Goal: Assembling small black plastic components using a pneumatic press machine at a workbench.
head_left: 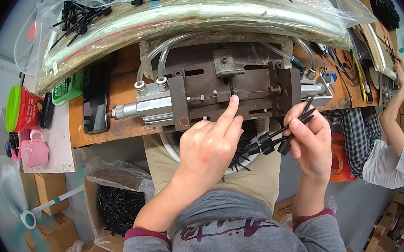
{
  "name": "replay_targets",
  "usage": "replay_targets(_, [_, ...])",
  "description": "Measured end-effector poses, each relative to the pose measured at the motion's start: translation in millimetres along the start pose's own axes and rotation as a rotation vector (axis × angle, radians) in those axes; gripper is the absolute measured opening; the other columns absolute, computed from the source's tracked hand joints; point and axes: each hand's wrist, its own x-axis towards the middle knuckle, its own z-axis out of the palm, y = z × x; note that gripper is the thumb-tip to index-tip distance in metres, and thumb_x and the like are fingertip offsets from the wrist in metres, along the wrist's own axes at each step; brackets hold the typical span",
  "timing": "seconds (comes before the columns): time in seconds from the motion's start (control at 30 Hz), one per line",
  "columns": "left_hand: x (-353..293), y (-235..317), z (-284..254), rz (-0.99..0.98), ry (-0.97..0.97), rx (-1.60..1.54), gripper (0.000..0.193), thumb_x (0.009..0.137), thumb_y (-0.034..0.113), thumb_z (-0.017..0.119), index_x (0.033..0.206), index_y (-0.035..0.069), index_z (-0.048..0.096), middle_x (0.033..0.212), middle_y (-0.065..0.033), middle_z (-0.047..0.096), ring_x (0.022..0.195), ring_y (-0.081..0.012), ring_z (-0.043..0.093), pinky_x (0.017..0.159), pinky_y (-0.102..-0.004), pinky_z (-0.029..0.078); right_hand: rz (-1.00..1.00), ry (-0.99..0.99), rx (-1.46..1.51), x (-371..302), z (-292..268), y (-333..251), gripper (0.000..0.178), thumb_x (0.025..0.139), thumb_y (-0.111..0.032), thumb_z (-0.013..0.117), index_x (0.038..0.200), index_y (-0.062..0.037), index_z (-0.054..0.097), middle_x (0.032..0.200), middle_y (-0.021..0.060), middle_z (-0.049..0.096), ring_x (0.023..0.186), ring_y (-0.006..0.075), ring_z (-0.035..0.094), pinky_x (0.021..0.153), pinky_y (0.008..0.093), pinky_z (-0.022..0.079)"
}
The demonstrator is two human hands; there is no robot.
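My left hand [211,142] reaches forward with its index fingertip pressed at the middle of a dark metal fixture [230,91], where a small black part stands in the slot. The other fingers are curled. My right hand [311,139] holds a bundle of several thin black plastic parts [281,135] with round collars, their stems pointing up to the right. The fixture has a silver pneumatic cylinder [143,107] on its left and clear hoses [156,62] arching above it.
A white basin of black parts [249,158] rests on my lap. Clear plastic bags [189,9] with black parts cover the bench behind. A cardboard box of black pieces [119,208] stands at lower left. Pink mug [35,151], red-green container [20,108]. Another person [391,150] sits right.
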Motion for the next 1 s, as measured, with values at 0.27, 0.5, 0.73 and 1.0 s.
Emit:
replay_targets(0.27, [5.9, 2.4, -21.5, 0.095, 0.084, -0.551, 0.033, 0.076, 0.009, 0.081, 0.108, 0.003, 0.075, 0.112, -0.0125, 0.072, 0.088, -0.0235, 0.072, 0.069, -0.0307, 0.057, 0.156, -0.074, 0.081, 3.7, 4.2, 7.8, 0.011, 0.094, -0.006, 0.068, 0.099, 0.0008, 0.062, 0.081, 0.0062, 0.063, 0.048, 0.0042, 0.049, 0.041, 0.0168, 0.035])
replay_targets(0.5, [-5.2, 5.2, -34.6, 0.002, 0.047, -0.729, 0.036, 0.07, 0.007, 0.084, 0.105, 0.003, 0.076, 0.103, -0.0105, 0.072, 0.084, -0.0243, 0.069, 0.07, -0.0312, 0.057, 0.084, -0.02, 0.052, 2.0, 12.1, 0.3, 0.019, 0.092, -0.004, 0.069, 0.109, 0.0029, 0.064, 0.084, 0.0073, 0.066, 0.049, 0.0027, 0.05, 0.043, 0.0155, 0.036])
replay_targets(0.73, [-6.4, 2.6, -0.4, 0.061, 0.123, -0.094, 0.028, 0.07, 0.013, 0.082, 0.094, 0.002, 0.072, 0.127, -0.0131, 0.067, 0.082, -0.0223, 0.068, 0.072, -0.0304, 0.056, -0.036, 0.028, 0.044, -4.9, 1.5, 4.5, 0.013, 0.088, 0.004, 0.07, 0.1, 0.003, 0.064, 0.082, 0.0075, 0.065, 0.051, 0.008, 0.055, 0.046, 0.0192, 0.041])
replay_targets(1.0, [-1.9, -1.5, 13.4, 0.023, 0.084, -0.032, 0.024, 0.074, 0.012, 0.08, 0.094, 0.002, 0.071, 0.121, -0.0066, 0.072, 0.073, -0.0171, 0.069, 0.064, -0.0287, 0.052, -0.039, -0.163, 0.081, -4.4, -8.5, 0.9, 0.011, 0.087, 0.009, 0.067, 0.097, 0.008, 0.062, 0.096, 0.0195, 0.065, 0.066, 0.0193, 0.069, 0.057, 0.0265, 0.058])
